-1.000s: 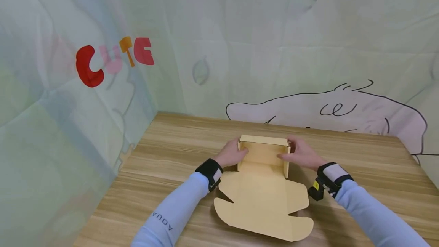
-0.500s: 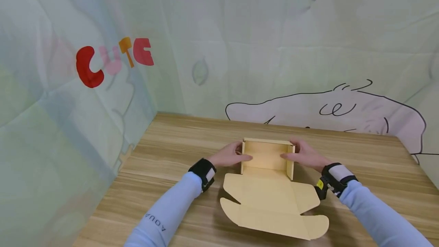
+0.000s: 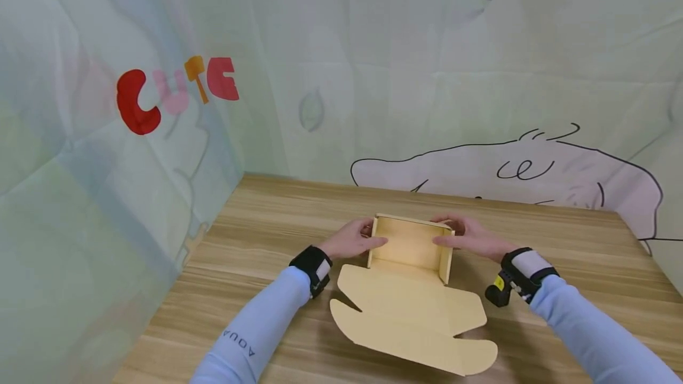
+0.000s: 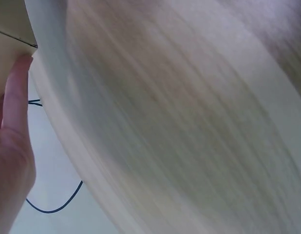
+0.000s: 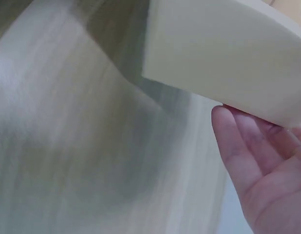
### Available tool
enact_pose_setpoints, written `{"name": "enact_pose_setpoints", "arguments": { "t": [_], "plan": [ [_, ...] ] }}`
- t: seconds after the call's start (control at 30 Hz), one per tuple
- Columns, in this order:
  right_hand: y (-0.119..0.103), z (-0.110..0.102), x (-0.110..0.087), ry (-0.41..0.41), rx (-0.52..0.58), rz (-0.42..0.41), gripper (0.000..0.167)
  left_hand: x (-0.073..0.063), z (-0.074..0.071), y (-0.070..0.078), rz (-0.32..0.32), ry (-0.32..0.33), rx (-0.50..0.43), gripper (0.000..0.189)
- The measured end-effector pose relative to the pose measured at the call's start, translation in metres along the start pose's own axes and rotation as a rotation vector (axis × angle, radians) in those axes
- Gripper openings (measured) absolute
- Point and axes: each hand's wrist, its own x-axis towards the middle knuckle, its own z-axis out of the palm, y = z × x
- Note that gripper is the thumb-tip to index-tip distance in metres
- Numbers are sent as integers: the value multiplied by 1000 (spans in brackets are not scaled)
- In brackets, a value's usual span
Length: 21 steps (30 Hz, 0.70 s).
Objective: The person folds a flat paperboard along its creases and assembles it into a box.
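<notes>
A partly folded tan cardboard box (image 3: pixel 409 246) stands on the table, its back and side walls upright and its open side towards me. Its lid panel (image 3: pixel 405 313), with rounded flaps, spreads out in front. My left hand (image 3: pixel 349 239) grips the left side wall, the thumb inside and the fingers behind. My right hand (image 3: pixel 474 238) holds the right wall likewise, thumb inside, fingers at the back corner. In the left wrist view, a finger touches the box edge (image 4: pixel 9 48). The right wrist view has fingertips along the lower edge of the box's outer wall (image 5: pixel 214 53).
The wood-grain table (image 3: pixel 277 218) extends around the box. A printed cloth backdrop (image 3: pixel 395 93) rises along the table's back and left edges. A black wrist strap with a small device (image 3: pixel 498 289) sits on the right wrist, near the lid's right flap.
The box slid a little right, then back left, and now stands slightly turned. The top strip of its back wall shows narrower than before. Both hands kept hold of the sides.
</notes>
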Motion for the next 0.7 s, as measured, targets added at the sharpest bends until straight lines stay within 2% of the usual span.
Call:
{"name": "enact_pose_setpoints", "arguments": {
  "t": [0.2, 0.37, 0.53, 0.7],
  "plan": [
    [-8, -5, 4, -40, -98, -37, 53, -2, 0, 1, -14, -57, 0, 69],
    [-10, -2, 6, -72, -171, -13, 63, -2, 3, 4, -25, -93, 3, 77],
    [-10, 0, 5, -86, -181, 19, 68, 1, 6, 2, -8, -118, -2, 72],
    [-7, 1, 6, -76, -181, 20, 66, 1, 7, 1, -27, -101, 8, 78]
  ]
}}
